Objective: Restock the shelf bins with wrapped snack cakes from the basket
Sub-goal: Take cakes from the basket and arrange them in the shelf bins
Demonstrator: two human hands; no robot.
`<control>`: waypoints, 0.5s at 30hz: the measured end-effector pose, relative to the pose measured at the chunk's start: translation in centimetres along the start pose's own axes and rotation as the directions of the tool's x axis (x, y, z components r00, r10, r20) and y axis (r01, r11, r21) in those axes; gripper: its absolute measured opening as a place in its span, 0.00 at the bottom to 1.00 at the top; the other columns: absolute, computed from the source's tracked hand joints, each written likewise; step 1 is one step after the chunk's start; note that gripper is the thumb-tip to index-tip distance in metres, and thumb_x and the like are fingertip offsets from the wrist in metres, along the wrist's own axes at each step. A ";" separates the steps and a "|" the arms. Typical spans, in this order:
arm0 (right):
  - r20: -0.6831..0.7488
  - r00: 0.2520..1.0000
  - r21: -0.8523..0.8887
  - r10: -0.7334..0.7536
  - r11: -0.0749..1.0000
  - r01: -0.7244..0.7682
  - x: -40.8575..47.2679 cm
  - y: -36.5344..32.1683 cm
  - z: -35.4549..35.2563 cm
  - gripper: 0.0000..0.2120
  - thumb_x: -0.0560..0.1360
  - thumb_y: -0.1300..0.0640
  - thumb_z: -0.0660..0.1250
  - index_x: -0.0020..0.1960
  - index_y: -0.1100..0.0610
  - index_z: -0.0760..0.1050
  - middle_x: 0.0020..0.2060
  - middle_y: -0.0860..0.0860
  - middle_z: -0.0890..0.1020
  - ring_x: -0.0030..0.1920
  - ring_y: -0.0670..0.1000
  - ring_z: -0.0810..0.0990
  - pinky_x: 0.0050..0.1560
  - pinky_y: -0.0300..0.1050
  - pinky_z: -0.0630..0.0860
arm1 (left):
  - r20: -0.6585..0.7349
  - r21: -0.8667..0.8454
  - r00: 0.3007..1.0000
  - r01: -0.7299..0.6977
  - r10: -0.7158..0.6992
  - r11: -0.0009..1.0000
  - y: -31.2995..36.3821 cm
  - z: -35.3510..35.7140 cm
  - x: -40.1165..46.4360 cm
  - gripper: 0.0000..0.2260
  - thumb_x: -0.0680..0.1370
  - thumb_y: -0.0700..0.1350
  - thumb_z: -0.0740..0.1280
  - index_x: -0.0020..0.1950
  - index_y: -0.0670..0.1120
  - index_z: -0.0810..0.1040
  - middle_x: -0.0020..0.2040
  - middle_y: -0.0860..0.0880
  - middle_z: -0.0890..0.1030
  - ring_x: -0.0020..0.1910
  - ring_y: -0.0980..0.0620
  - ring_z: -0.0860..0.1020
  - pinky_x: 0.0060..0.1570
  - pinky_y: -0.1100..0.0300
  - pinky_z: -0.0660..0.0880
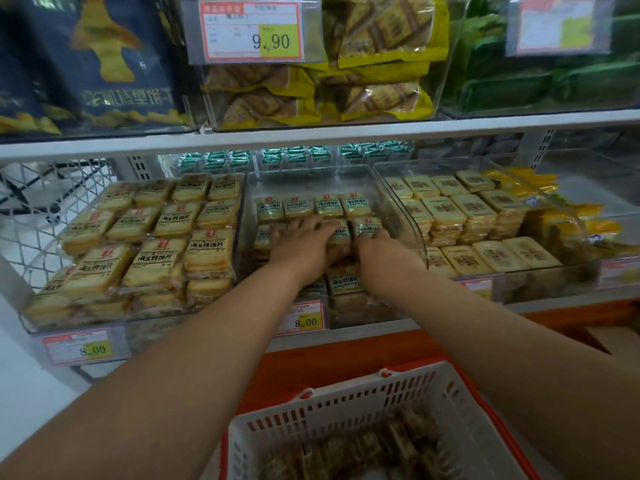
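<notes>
The middle shelf bin point(398, 216), clear-walled, held rows of wrapped snack cakes point(329, 206); more lay in the white basket point(311, 410) below. These looked light, crushable and slick in film, best taken flat by the long edges. Both arms reached forward into the bin. The left hand point(304, 244) lay spread, pressing packs; whether the right hand point(377, 247) gripped one could not be told.

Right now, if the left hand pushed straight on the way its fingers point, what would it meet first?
Probably the back row of wrapped snack cakes in the middle bin, just beyond the left hand; depth is hard to judge.
</notes>
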State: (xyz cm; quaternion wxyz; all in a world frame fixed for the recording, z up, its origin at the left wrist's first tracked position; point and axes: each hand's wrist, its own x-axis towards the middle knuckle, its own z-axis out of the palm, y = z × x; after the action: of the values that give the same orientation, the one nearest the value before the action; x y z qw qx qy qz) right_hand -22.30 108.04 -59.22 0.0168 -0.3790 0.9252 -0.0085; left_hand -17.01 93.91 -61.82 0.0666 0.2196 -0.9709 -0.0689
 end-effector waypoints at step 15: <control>0.054 0.998 0.066 0.019 0.998 -0.023 0.5 -0.8 0.7 0.31 0.81 0.59 0.59 0.78 0.65 0.48 0.77 0.61 0.49 0.69 0.63 0.69 0.60 0.55 0.74 | 0.034 0.080 0.987 0.151 -0.154 0.985 1.2 1.1 1.0 0.22 0.84 0.57 0.53 0.78 0.61 0.54 0.81 0.52 0.53 0.79 0.42 0.50 0.71 0.29 0.46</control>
State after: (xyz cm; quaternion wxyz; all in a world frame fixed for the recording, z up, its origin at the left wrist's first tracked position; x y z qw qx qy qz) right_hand -22.09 107.07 -59.86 0.0539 -0.3687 0.9275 -0.0289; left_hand -18.54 94.69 -62.58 0.0329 0.2943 -0.9543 -0.0407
